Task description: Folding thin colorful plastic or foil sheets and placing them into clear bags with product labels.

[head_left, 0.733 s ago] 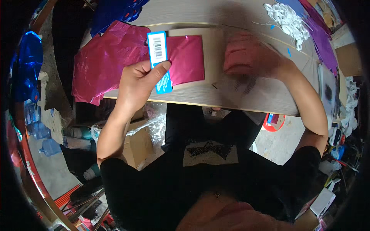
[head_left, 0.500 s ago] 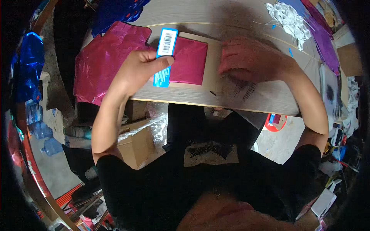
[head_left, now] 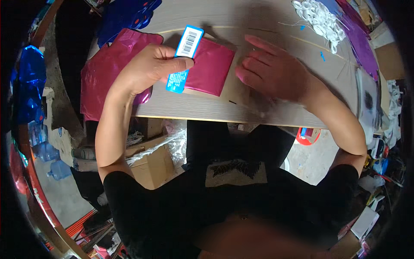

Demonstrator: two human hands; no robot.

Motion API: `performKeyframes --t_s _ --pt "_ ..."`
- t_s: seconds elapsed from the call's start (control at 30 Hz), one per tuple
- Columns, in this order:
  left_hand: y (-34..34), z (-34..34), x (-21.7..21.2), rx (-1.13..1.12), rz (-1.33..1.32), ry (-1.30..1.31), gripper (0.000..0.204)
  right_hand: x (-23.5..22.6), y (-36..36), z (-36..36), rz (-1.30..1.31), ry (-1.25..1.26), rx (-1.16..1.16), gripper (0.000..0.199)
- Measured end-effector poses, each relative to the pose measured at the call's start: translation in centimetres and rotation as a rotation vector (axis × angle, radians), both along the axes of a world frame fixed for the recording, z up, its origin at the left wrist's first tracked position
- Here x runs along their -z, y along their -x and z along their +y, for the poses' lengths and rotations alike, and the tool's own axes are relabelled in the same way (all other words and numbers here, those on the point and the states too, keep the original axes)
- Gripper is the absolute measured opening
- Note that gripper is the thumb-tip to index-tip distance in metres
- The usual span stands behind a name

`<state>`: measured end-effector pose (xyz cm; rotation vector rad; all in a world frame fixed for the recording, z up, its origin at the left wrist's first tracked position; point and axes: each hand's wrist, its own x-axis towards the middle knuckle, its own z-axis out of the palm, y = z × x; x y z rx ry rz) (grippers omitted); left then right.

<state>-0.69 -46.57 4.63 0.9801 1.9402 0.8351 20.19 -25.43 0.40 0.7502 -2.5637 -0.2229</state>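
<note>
A blue card with a white barcode label (head_left: pixel 188 42) is pinched under the thumb of my left hand (head_left: pixel 151 69). It lies tilted across the left part of a flat, folded magenta foil packet (head_left: pixel 211 67). The other fingers of that hand are hidden, so I cannot tell if they grip the packet too. Beneath the packet, a brown cardboard sheet (head_left: pixel 242 90) shows along its right side. My right hand (head_left: pixel 276 73) hovers right of the packet, fingers stretched and apart, holding nothing. Larger magenta foil sheets (head_left: pixel 99 80) spread under and beside my left wrist.
Blue foil pieces (head_left: pixel 123 19) lie at the table's far left. At the far right is a heap of white string (head_left: pixel 321 21), beside purple foil (head_left: pixel 364 47). A small dark sliver (head_left: pixel 232 102) rests near the wooden table's (head_left: pixel 194 110) front edge.
The card and packet have turned clockwise, and my left hand has shifted slightly left. My right hand has gone from curled fingers to stretched, spread ones, a little further left.
</note>
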Motion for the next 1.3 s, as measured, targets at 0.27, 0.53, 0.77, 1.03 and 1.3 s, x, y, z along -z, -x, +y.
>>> performKeyframes --t_s 0.27,0.53,0.77,1.03,1.3 --pt "0.8 -0.9 0.1 -0.133 -0.173 -0.068 0.018 1.4 -0.6 -0.4 0.035 0.045 0.024 0.026" --pt "0.3 -0.1 -0.1 -0.087 -0.175 -0.028 0.020 1.1 -0.6 -0.5 0.087 -0.092 -0.046 0.027" --pt "0.4 -0.2 -0.2 -0.082 -0.203 -0.064 0.018 2.1 -1.7 0.5 -0.016 0.254 0.318 0.036" --pt "0.1 -0.6 0.8 -0.090 -0.177 -0.047 0.023 -1.3 -7.8 -4.5 -0.408 0.560 0.696 0.102" --pt "0.7 -0.5 0.6 -0.088 -0.172 0.019 0.025 0.3 -7.6 -3.5 -0.482 0.472 0.594 0.111"
